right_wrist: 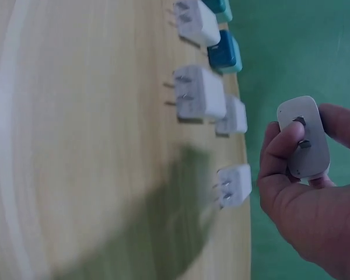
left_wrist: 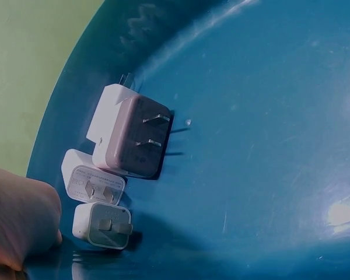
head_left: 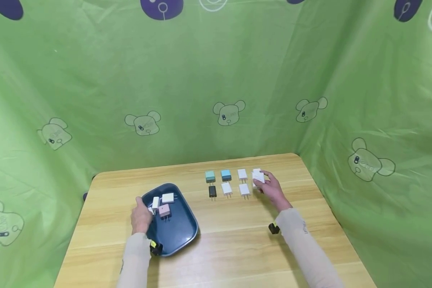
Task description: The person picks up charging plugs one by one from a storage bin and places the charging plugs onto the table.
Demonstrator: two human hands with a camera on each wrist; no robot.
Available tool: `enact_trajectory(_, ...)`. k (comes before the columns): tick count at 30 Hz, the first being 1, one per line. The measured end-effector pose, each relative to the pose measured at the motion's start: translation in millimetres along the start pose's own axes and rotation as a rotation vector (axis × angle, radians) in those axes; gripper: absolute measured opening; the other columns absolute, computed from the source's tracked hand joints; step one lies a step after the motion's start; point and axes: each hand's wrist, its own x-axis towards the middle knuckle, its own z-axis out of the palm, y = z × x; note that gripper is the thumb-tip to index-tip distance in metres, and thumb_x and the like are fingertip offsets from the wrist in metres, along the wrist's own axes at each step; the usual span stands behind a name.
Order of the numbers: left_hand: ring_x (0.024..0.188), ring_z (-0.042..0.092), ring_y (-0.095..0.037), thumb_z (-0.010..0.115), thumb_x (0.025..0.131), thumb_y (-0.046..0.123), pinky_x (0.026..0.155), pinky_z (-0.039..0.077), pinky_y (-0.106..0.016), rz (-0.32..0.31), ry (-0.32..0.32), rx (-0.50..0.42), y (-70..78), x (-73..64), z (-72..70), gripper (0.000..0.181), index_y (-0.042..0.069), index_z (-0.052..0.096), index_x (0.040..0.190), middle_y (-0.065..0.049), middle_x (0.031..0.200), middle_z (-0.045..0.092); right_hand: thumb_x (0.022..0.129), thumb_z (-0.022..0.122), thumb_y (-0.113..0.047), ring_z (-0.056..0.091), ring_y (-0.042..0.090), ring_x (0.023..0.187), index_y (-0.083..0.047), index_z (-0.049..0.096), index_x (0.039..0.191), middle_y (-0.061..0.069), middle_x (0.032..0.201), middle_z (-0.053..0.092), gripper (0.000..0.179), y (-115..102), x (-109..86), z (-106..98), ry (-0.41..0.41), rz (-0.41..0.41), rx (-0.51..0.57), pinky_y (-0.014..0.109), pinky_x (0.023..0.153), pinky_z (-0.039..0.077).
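Note:
In the head view my left hand grips the left rim of a dark blue tray. Inside the tray, near that hand, lie a pink charger plug and several white ones, bunched against the wall in the left wrist view. My right hand pinches a white charger plug between thumb and fingers, raised above the table, its two prongs showing in the right wrist view. Below it, another white charger plug rests on the table.
Two rows of charger plugs lie on the wooden table: a green one, a blue one, a black one and several white ones. A green curtain hangs behind and along both sides.

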Motion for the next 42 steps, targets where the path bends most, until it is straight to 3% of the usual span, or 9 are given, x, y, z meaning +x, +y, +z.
enact_trajectory(7, 0.078, 0.063, -0.041, 0.052, 0.095, 0.001, 0.057, 0.048, -0.042, 0.010, 0.015, 0.034, 0.2, 0.6, -0.3, 0.048, 0.002, 0.028, 0.137, -0.041, 0.109, 0.060, 0.100, 0.063, -0.026, 0.061, 0.009, 0.080, -0.009, 0.027, 0.158, 0.009, 0.110, 0.064, 0.070, 13.8, 2.8, -8.8, 0.044, 0.043, -0.072, 0.032, 0.082, 0.056)
enact_trajectory(13, 0.081, 0.063, -0.043, 0.052, 0.094, 0.001, 0.060, 0.049, -0.045, 0.020, 0.024, 0.035, -0.2, 0.3, 0.6, 0.047, 0.001, 0.029, 0.136, -0.042, 0.110, 0.060, 0.098, 0.066, -0.025, 0.061, 0.008, 0.077, 0.002, 0.031, 0.147, 0.011, 0.113, 0.065, 0.067, 24.7, 5.6, -12.5, 0.101, 0.101, -0.067, 0.030, 0.080, 0.056)
enact_trajectory(20, 0.079, 0.063, -0.042, 0.052, 0.095, 0.002, 0.057, 0.048, -0.042, 0.017, 0.019, 0.027, -1.2, -0.6, 1.2, 0.046, 0.001, 0.029, 0.136, -0.041, 0.109, 0.060, 0.097, 0.066, -0.024, 0.060, 0.005, 0.076, 0.006, 0.035, 0.144, 0.013, 0.116, 0.061, 0.064, 34.7, 6.2, -14.9, 0.133, 0.152, -0.082, 0.023, 0.073, 0.055)
enact_trajectory(27, 0.079, 0.063, -0.041, 0.052, 0.096, 0.002, 0.058, 0.048, -0.042, 0.010, 0.028, 0.031, -1.9, 0.0, 2.4, 0.046, 0.002, 0.029, 0.136, -0.040, 0.109, 0.061, 0.098, 0.066, -0.021, 0.062, 0.009, 0.077, 0.009, 0.034, 0.145, 0.016, 0.116, 0.060, 0.064, 42.6, 8.1, -16.1, 0.131, 0.157, -0.075, 0.024, 0.072, 0.056)
enact_trajectory(36, 0.077, 0.063, -0.039, 0.050, 0.097, 0.003, 0.057, 0.047, -0.039, 0.001, 0.016, 0.027, 0.3, 0.9, 1.8, 0.045, 0.003, 0.029, 0.137, -0.038, 0.109, 0.061, 0.100, 0.062, -0.022, 0.064, 0.016, 0.092, 0.010, 0.032, 0.146, 0.028, 0.136, 0.052, 0.064, 45.8, 7.1, -14.4, 0.120, 0.147, -0.110, 0.027, 0.081, 0.057)
enact_trajectory(42, 0.078, 0.063, -0.040, 0.051, 0.096, 0.002, 0.057, 0.047, -0.039, 0.015, 0.012, 0.034, -0.6, 1.4, -0.5, 0.046, 0.002, 0.029, 0.137, -0.039, 0.108, 0.061, 0.099, 0.062, -0.020, 0.063, 0.016, 0.090, 0.010, 0.036, 0.141, 0.028, 0.132, 0.053, 0.058, 46.3, 6.8, -10.5, 0.136, 0.127, -0.150, 0.027, 0.080, 0.057)
